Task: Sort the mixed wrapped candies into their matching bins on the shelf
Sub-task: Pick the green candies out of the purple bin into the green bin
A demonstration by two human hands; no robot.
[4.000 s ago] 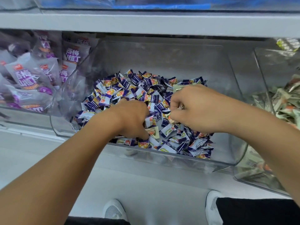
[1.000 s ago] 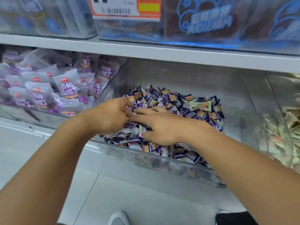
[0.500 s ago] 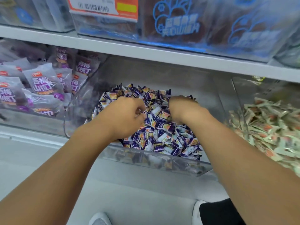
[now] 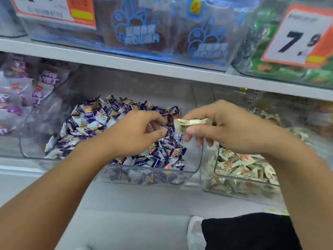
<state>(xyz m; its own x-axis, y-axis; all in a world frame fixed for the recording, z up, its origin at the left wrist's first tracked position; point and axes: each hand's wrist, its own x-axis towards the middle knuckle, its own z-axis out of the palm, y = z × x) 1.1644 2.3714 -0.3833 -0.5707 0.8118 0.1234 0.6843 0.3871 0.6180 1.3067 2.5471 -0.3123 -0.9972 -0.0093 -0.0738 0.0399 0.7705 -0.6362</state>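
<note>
A clear middle bin point(image 4: 196, 159) holds a heap of purple-and-white wrapped candies point(image 4: 93, 120). To its right stands a second clear bin point(image 4: 209, 179) full of pale green wrapped candies point(image 4: 243, 165). My right hand point(image 4: 230, 129) hovers over the gap between the two bins, pinching a pale green wrapped candy point(image 4: 187, 123) between thumb and fingers. My left hand point(image 4: 137, 134) rests low in the purple pile with its fingers curled; what they hold, if anything, is hidden.
A bin of larger purple-printed packets point(image 4: 21, 91) stands at the left. The grey shelf board point(image 4: 162, 69) above carries clear bins of blue-printed packs point(image 4: 162, 33) and green packs point(image 4: 281, 56), with orange price tags point(image 4: 299, 33). A shoe point(image 4: 195, 231) shows on the floor below.
My right hand has lifted out of the purple pile and moved right with a green candy pinched in it. The view has shifted right and closer.
</note>
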